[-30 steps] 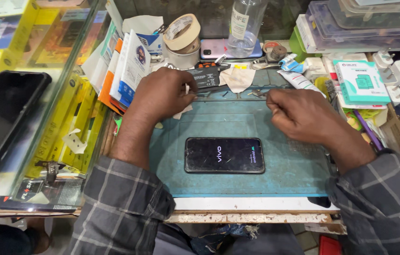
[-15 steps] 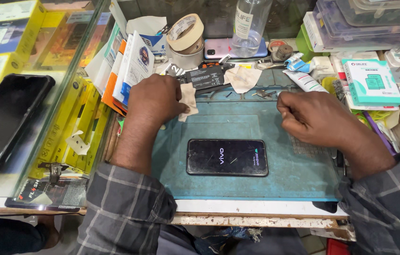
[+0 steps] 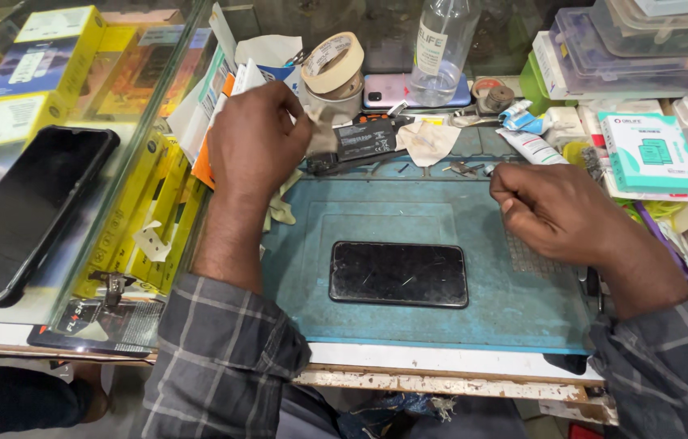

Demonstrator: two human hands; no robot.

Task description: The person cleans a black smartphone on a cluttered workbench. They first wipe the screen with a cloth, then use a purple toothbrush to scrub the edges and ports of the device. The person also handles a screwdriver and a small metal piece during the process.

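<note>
Left hand (image 3: pixel 258 138): raised over the far left corner of the teal work mat (image 3: pixel 295 268), fingers closed, pinching a small pale cloth (image 3: pixel 323 130) between thumb and fingertips.

Right hand (image 3: pixel 551 207): resting on the mat's right side, fingers curled into a loose fist; whether it holds anything cannot be told.

Black phone (image 3: pixel 398 274): flat on the mat, screen up and dark, between the two forearms, nearer the person than either hand, touched by neither.

Small black device (image 3: pixel 360 140): just right of the left hand, on the mat's far edge.

Roll of tape (image 3: pixel 333 63): beyond the left hand.

Clear bottle (image 3: pixel 441 45): upright, beyond and between the hands.

Teal box (image 3: pixel 651 152): right of the right hand, on the cluttered surface.

Second dark phone (image 3: pixel 23 211): well left of the left hand, on a glass case.
</note>
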